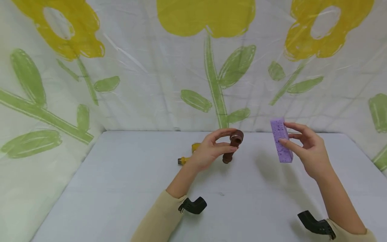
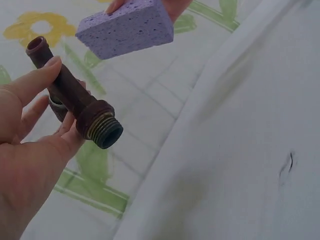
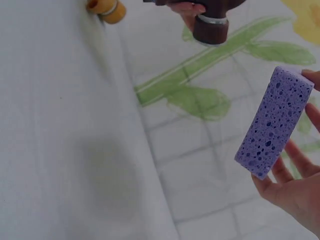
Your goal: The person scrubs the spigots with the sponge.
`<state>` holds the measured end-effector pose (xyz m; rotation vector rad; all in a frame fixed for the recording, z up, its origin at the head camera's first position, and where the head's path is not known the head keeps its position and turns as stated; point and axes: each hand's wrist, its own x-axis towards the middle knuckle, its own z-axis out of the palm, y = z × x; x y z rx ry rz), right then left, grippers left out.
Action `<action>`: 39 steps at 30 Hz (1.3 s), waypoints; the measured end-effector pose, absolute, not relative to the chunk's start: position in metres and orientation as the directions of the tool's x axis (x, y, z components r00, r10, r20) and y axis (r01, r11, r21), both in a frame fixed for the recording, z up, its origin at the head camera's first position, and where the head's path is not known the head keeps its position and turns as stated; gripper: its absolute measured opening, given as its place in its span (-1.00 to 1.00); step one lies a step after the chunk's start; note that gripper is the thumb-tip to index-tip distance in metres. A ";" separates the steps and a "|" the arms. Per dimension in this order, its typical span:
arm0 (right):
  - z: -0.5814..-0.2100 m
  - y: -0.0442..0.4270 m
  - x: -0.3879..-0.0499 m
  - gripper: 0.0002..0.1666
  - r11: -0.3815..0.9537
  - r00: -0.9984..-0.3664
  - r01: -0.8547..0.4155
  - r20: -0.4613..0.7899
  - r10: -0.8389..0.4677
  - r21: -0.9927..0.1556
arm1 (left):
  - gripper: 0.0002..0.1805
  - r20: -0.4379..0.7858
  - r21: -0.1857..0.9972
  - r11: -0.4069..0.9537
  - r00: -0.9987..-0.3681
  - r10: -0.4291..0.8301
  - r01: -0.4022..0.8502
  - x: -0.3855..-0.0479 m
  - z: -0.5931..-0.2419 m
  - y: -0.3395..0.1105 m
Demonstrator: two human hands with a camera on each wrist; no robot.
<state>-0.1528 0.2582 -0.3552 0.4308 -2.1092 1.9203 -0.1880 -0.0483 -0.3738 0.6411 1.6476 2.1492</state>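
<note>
Held up over the table, a dark brown pipe fitting [image 1: 228, 156] with a side branch and a threaded end [image 2: 106, 131] is between the thumb and fingers of my left hand [image 1: 206, 152]. My right hand [image 1: 311, 153] pinches a purple porous sponge [image 1: 282, 141] by its sides, raised above the table to the right of the fitting. In the right wrist view the sponge [image 3: 275, 122] stands tilted, with fingertips along its far edge. The fitting and sponge are apart.
A yellow pipe fitting [image 1: 183, 161] lies on the white table [image 1: 121, 188] behind my left hand, which partly hides it. At the table's back edge hangs a white sheet [image 1: 142, 101] printed with yellow flowers. Black wrist cameras [image 1: 195, 205] sit at both cuffs.
</note>
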 end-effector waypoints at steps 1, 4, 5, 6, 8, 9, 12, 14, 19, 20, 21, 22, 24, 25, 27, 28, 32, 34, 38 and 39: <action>-0.357 0.260 -0.154 -0.40 0.096 -0.926 -0.377 0.375 -0.041 -0.921 | -0.30 0.119 0.976 -0.217 -0.840 0.529 0.001 -0.189 -0.374 -0.047; -0.361 0.263 -0.155 -0.41 0.136 -0.934 -0.357 0.358 -0.019 -0.924 | -0.18 0.078 0.994 -0.105 -0.861 0.503 0.029 -0.190 -0.377 -0.045; -0.362 0.264 -0.156 -0.41 0.142 -0.935 -0.351 0.354 -0.011 -0.925 | -0.16 0.070 0.997 -0.071 -0.868 0.492 0.040 -0.191 -0.378 -0.044; -0.364 0.265 -0.157 -0.41 0.136 -0.936 -0.349 0.351 -0.005 -0.927 | -0.14 0.066 0.998 -0.037 -0.873 0.484 0.055 -0.191 -0.380 -0.043; -0.367 0.266 -0.159 -0.41 0.115 -0.936 -0.348 0.351 0.002 -0.930 | -0.14 0.072 0.995 0.028 -0.883 0.465 0.095 -0.192 -0.383 -0.041; -0.368 0.267 -0.160 -0.41 0.085 -0.936 -0.352 0.353 0.001 -0.932 | -0.15 0.081 0.991 0.056 -0.886 0.457 0.120 -0.193 -0.385 -0.039; -0.373 0.269 -0.163 -0.42 0.017 -0.933 -0.359 0.359 -0.013 -0.933 | -0.20 0.122 0.971 0.132 -0.888 0.443 0.199 -0.196 -0.391 -0.035; -0.376 0.270 -0.165 -0.42 -0.009 -0.933 -0.359 0.359 -0.020 -0.933 | -0.22 0.155 0.950 0.179 -0.886 0.438 0.255 -0.199 -0.396 -0.031; -0.383 0.275 -0.168 -0.42 -0.036 -0.936 -0.351 0.352 -0.018 -0.936 | -0.22 0.177 0.915 0.259 -0.884 0.432 0.310 -0.203 -0.407 -0.025; -0.384 0.276 -0.169 -0.43 -0.045 -0.937 -0.348 0.349 -0.018 -0.937 | -0.22 0.177 0.911 0.268 -0.884 0.433 0.313 -0.204 -0.409 -0.023; -0.386 0.277 -0.169 -0.43 -0.053 -0.938 -0.344 0.345 -0.016 -0.938 | -0.23 0.176 0.908 0.276 -0.884 0.433 0.316 -0.205 -0.410 -0.022; -0.388 0.279 -0.169 -0.43 -0.063 -0.940 -0.338 0.340 -0.016 -0.939 | -0.23 0.176 0.905 0.281 -0.884 0.434 0.318 -0.205 -0.412 -0.021; -0.391 0.281 -0.170 -0.44 -0.078 -0.946 -0.322 0.325 -0.018 -0.943 | -0.23 0.170 0.904 0.288 -0.883 0.437 0.316 -0.206 -0.413 -0.019; -0.392 0.282 -0.171 -0.44 -0.085 -0.948 -0.314 0.317 -0.019 -0.946 | -0.24 0.166 0.904 0.290 -0.884 0.438 0.314 -0.206 -0.414 -0.018; -0.395 0.284 -0.172 -0.45 -0.096 -0.954 -0.297 0.300 -0.019 -0.950 | -0.24 0.156 0.902 0.300 -0.882 0.444 0.311 -0.207 -0.415 -0.017; -0.396 0.284 -0.172 -0.45 -0.099 -0.956 -0.289 0.292 -0.020 -0.952 | -0.24 0.153 0.899 0.308 -0.881 0.448 0.312 -0.208 -0.416 -0.016; -0.400 0.287 -0.173 -0.46 -0.094 -0.963 -0.267 0.270 -0.020 -0.959 | -0.23 0.161 0.860 0.366 -0.870 0.465 0.355 -0.211 -0.419 -0.014; -0.401 0.288 -0.173 -0.47 -0.087 -0.963 -0.264 0.267 -0.021 -0.960 | -0.22 0.178 0.834 0.393 -0.863 0.473 0.388 -0.213 -0.421 -0.013; -0.402 0.287 -0.173 -0.47 -0.083 -0.962 -0.268 0.271 -0.022 -0.960 | -0.21 0.196 0.802 0.419 -0.850 0.489 0.426 -0.215 -0.424 -0.011; -0.402 0.287 -0.173 -0.47 -0.083 -0.962 -0.269 0.272 -0.022 -0.959 | -0.21 0.193 0.803 0.418 -0.849 0.492 0.424 -0.216 -0.425 -0.011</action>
